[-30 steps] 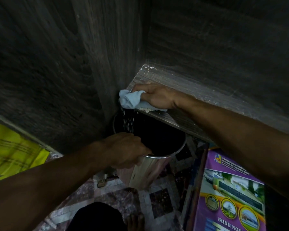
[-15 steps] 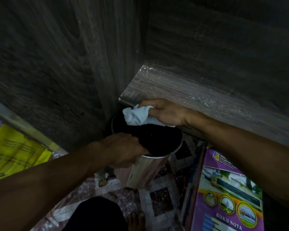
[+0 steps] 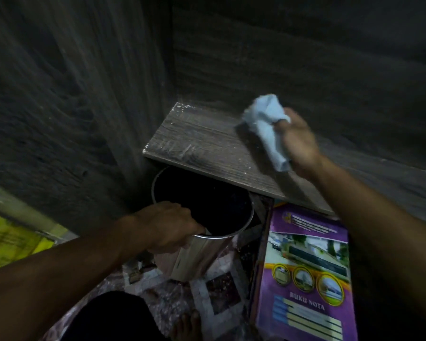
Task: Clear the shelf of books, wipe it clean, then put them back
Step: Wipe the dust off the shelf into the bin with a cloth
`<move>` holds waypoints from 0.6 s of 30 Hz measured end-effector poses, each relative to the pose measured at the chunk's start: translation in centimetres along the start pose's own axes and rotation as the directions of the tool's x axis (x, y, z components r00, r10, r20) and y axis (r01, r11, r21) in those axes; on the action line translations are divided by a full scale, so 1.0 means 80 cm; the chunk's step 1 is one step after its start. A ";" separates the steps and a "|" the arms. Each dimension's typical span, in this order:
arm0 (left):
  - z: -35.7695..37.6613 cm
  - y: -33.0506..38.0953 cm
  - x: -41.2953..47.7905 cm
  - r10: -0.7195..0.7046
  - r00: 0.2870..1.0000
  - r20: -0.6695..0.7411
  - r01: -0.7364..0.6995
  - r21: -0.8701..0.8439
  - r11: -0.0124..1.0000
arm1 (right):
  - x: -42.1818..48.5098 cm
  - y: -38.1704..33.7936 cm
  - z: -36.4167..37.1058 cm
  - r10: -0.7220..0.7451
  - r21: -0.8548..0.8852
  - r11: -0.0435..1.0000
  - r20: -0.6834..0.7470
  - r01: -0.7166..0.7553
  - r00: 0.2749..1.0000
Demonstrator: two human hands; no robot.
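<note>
The dark wood-grain shelf is bare of books and carries pale dust streaks and specks near its front edge and back left corner. My right hand grips a crumpled light-blue cloth and holds it on the shelf, toward the back right. A shiny metal bin with a dark inside stands just under the shelf's front left edge. My left hand grasps its near rim. A purple book titled "BUKU NOTA" lies on the floor at the right.
Dark wood panels close the shelf on the left and at the back. The patterned tile floor lies below, with my bare toes near the bottom edge. Yellow sheets lie at the far left.
My right hand has carried the cloth from the shelf's front left edge over the bin, up and to the right onto the shelf. My left hand has stayed on the bin's rim.
</note>
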State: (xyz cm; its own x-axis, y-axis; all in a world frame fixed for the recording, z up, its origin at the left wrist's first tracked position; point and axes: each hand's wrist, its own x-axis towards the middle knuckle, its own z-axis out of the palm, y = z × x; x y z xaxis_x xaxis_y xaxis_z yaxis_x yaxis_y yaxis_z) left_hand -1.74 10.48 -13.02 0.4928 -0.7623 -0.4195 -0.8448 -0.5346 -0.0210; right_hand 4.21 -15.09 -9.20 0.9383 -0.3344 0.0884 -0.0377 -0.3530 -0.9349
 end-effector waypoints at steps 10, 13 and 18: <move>-0.006 0.026 0.034 0.059 0.997 0.047 -0.065 0.118 0.991 | -0.032 0.131 -0.276 0.168 -0.697 0.477 -0.526 -0.536 0.834; -0.005 0.029 0.044 0.069 0.995 0.068 -0.077 0.122 0.990 | -0.042 0.166 -0.292 0.188 -0.749 0.355 -0.530 -0.560 0.827; -0.005 0.026 0.051 0.096 0.994 0.059 -0.102 0.117 0.988 | -0.016 0.156 -0.269 0.298 -0.612 0.408 -0.612 -0.677 0.732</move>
State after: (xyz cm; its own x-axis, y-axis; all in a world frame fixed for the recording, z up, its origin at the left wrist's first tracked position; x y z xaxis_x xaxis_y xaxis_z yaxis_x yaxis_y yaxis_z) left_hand -1.38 6.12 -14.44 0.3961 -0.7871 -0.4728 -0.9094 -0.4075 -0.0835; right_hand -4.84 -37.86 -13.57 0.4655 -0.8850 -0.0034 -0.8614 -0.4522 -0.2314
